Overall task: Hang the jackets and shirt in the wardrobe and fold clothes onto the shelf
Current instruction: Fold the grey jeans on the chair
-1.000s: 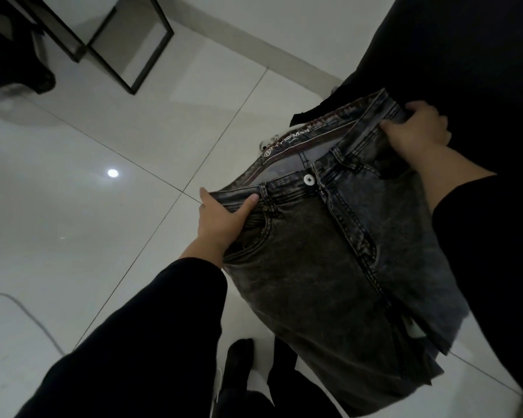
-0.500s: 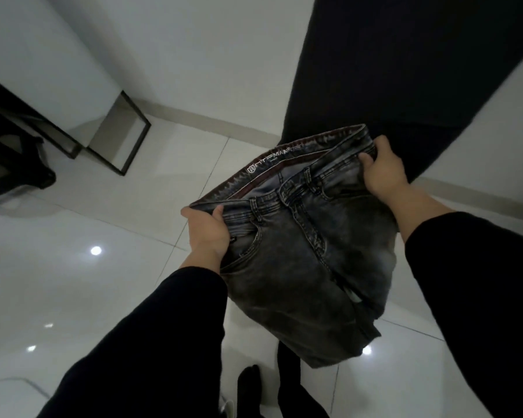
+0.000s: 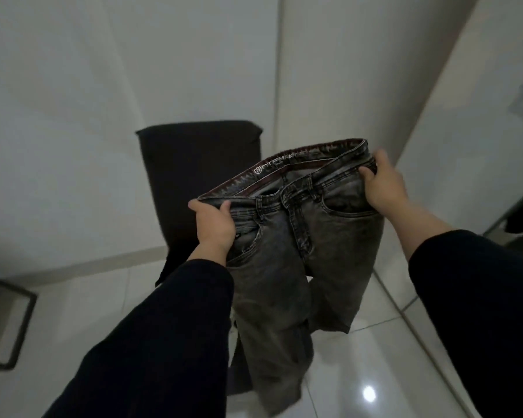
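A pair of dark grey washed jeans [image 3: 287,267] hangs in front of me, front side facing me, legs dangling toward the floor. My left hand [image 3: 213,226] grips the waistband at its left end. My right hand [image 3: 382,184] grips the waistband at its right end, held higher and farther away. The waistband is stretched open between them, showing the printed inner band. Both arms wear black sleeves.
A dark cloth [image 3: 200,182] hangs against the white wall behind the jeans. A black-framed panel [image 3: 8,324] leans at the lower left. Glossy white floor tiles [image 3: 375,372] lie below. A white wardrobe panel [image 3: 471,146] stands at the right.
Both hands have lifted the jeans higher, and the legs now hang straight down. My view has tilted up from the floor toward the wall and the dark cloth.
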Motion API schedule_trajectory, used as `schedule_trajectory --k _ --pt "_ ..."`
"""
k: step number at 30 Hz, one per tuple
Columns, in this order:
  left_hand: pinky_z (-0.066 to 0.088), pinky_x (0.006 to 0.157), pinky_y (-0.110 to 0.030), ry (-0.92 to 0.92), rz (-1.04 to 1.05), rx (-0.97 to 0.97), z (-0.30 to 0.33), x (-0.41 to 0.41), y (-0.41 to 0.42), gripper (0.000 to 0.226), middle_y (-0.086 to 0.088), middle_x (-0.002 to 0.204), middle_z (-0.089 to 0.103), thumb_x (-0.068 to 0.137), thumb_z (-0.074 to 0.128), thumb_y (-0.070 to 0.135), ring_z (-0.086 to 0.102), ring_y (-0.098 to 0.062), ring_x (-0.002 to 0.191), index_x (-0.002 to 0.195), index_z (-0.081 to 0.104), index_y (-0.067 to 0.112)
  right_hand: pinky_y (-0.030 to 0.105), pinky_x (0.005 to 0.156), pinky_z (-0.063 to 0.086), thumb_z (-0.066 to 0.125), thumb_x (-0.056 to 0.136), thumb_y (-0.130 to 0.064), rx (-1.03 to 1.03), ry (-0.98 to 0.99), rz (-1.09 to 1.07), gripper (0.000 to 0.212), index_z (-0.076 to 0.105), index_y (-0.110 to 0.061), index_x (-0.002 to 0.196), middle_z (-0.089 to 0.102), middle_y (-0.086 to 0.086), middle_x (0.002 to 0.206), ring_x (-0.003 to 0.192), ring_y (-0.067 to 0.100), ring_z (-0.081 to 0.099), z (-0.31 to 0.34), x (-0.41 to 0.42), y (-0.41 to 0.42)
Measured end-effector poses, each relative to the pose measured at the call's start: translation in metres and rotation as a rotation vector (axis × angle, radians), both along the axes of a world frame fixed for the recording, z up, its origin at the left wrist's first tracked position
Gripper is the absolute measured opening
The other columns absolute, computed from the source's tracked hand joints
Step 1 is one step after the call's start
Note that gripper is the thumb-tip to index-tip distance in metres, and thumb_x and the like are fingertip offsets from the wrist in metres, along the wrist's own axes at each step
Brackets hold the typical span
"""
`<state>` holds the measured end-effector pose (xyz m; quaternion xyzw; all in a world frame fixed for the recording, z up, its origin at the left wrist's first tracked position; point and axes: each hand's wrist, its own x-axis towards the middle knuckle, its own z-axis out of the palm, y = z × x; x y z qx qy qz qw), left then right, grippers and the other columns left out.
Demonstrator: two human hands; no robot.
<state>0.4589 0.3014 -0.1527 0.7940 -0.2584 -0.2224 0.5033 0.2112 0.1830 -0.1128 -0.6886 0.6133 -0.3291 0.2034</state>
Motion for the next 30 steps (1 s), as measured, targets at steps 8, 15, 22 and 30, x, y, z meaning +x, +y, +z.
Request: schedule_trajectory --k 8,15,22,30 --pt "0.040 0.097 -0.040 -0.131 -0.298 -0.225 0.124 -0.155 -0.079 0.055 -0.018 0.141 0.045 0.100 0.044 0.027 0.049 -0.036 0.124 0.141 0.019 0.002 0.037 0.077 0.039 0.043 0.099 -0.033 -0.124 0.060 -0.333 0.023 0.045 -0.021 0.119 0.061 0.018 0.119 0.106 0.038 0.057 0.098 -0.160 0.011" --pt "0.038 0.077 -0.033 -0.090 -0.455 -0.464 0.194 -0.273 -0.106 0.035 -0.013 0.116 0.053 0.102 0.038 0.025 0.049 -0.023 0.090 0.129 0.028 0.006 0.040 0.083 0.052 0.054 0.094 -0.030 -0.232 -0.204 -0.348 0.012 0.050 -0.022 0.102 0.064 0.012 0.108 0.096 0.031 0.062 0.161 -0.235 0.021" --pt "0.036 0.078 -0.026 0.047 -0.693 -0.573 0.222 -0.345 -0.108 0.025 -0.012 0.117 0.047 0.102 0.034 0.016 0.049 -0.020 0.097 0.124 0.026 0.008 0.046 0.074 0.057 0.062 0.089 -0.023 -0.284 -0.430 -0.224 0.024 0.045 -0.029 0.075 0.069 0.014 0.089 0.081 0.032 0.069 0.191 -0.232 0.033" --pt "0.044 0.103 -0.044 0.270 -0.913 -0.630 0.237 -0.387 -0.116 0.042 -0.014 0.133 0.046 0.095 0.047 0.034 0.052 -0.026 0.117 0.128 0.035 0.011 0.020 0.066 0.046 0.038 0.098 -0.002 -0.130 -0.619 0.032 0.036 0.054 -0.017 0.126 0.061 -0.001 0.113 0.092 0.009 0.059 0.200 -0.222 0.045"
